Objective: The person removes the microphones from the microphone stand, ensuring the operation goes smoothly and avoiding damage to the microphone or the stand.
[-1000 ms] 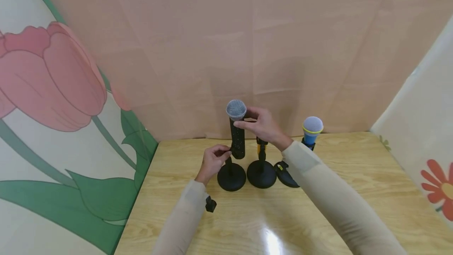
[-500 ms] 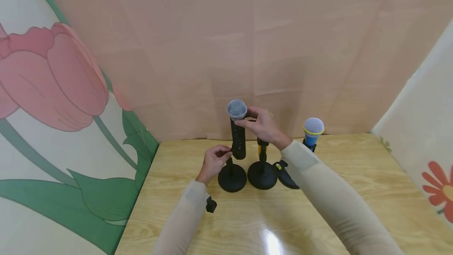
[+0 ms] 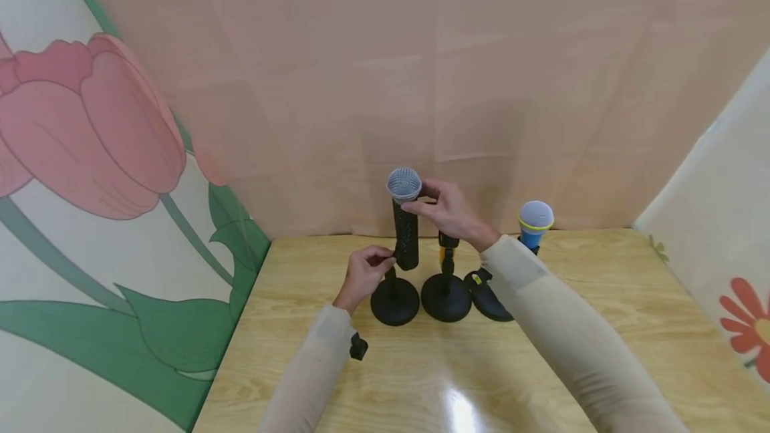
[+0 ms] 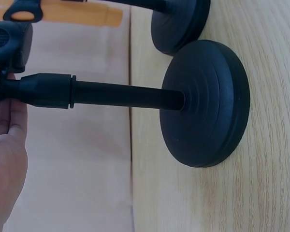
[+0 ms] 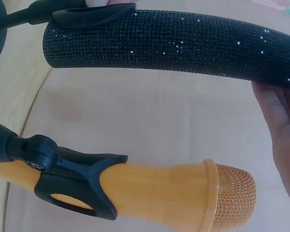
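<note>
My right hand (image 3: 448, 209) holds a black glittery microphone (image 3: 406, 239) just below its silver mesh head, thumb in front. The microphone stands nearly upright over a black desk stand (image 3: 395, 306) with a round base. With thumb and fingertips, my left hand (image 3: 363, 276) pinches the top joint of that stand, also seen in the left wrist view, where the hand (image 4: 9, 154) is at the neck. In the right wrist view, the stand's black clip (image 5: 92, 17) lies against the microphone's lower end; how far it wraps round is hidden.
Beside it, an orange microphone (image 5: 159, 191) sits in the clip of a second stand (image 3: 446, 299). Further right, a blue microphone (image 3: 531, 238) with a white head rises behind my right sleeve, near a third base (image 3: 488, 299). The wooden table (image 3: 289, 353) meets a pink backdrop.
Both hands keep their hold on the microphone and the stand. The head view shifts slightly; nothing else visibly moves.
</note>
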A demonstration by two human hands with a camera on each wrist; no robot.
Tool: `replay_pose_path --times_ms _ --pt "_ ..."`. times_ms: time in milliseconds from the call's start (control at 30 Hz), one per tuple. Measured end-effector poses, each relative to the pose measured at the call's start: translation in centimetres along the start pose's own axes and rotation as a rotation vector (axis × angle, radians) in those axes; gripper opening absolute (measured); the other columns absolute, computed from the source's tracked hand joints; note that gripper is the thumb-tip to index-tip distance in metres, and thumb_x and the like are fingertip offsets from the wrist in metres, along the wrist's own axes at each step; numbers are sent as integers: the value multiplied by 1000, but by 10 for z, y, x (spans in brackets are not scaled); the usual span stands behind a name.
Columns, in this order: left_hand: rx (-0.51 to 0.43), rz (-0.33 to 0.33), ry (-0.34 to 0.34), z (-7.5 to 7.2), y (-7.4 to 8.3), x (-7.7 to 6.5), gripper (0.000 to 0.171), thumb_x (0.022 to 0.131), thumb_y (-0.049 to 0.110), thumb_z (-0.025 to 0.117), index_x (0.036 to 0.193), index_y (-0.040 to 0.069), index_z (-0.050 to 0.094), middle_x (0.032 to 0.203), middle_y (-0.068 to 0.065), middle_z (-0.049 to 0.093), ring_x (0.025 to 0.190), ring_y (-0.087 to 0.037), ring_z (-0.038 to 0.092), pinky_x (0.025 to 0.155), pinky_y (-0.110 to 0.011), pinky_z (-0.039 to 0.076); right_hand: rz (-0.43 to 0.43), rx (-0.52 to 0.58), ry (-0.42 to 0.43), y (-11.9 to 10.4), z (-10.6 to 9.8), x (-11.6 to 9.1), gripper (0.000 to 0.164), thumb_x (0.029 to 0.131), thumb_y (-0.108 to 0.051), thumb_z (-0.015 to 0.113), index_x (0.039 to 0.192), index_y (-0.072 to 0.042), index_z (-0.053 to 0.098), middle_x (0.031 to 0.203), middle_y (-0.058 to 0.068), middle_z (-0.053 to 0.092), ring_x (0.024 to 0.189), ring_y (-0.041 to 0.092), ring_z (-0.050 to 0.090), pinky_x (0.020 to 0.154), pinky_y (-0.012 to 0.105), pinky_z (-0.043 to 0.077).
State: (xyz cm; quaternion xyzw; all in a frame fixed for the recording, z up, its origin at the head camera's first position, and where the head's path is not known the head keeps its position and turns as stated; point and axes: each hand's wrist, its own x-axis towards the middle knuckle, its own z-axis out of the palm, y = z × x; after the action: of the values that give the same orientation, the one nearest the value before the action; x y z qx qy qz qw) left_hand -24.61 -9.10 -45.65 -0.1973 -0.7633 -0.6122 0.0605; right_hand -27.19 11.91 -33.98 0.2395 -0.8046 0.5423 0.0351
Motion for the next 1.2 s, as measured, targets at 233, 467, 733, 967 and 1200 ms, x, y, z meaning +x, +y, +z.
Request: replay_pose_path --times_ms 233,467,733,967,1200 --pt "-2 -13 -2 0 0 0 9 89 -10 67 97 -13 71 100 -26 71 85 -28 69 72 -20 54 -33 27 -17 -4 -1 1 43 95 -9 69 135 4 57 132 20 62 121 32 60 100 49 48" --pt "7 -8 3 -1 0 0 9 89 -8 69 97 -12 72 100 -25 71 86 -29 69 72 -20 54 -33 39 -38 -7 -3 2 43 96 -9 68 135 3 57 132 19 62 121 31 60 101 48 48" --pt "13 -23 -6 -1 -1 0 9 89 -9 68 96 -13 71 101 -25 71 86 -25 68 73 -20 54 -35 42 -56 -8 -6 2 44 97 -9 67 137 5 54 136 21 59 124 33 57 103 49 46" --pt "30 -15 1 -1 -1 -1 8 88 -8 69 95 -11 71 100 -23 71 83 -17 67 72 -19 53 -23 34 -65 -12 -8 3 45 98 -10 66 139 4 53 139 20 57 126 33 56 105 49 44" --pt "19 -5 -4 -1 -4 0 8 89 -9 68 96 -12 71 101 -25 71 84 -19 67 73 -20 54 -32 26 -71 -13 -9 3 45 98 -10 65 139 5 52 140 21 56 127 34 55 106 50 42"
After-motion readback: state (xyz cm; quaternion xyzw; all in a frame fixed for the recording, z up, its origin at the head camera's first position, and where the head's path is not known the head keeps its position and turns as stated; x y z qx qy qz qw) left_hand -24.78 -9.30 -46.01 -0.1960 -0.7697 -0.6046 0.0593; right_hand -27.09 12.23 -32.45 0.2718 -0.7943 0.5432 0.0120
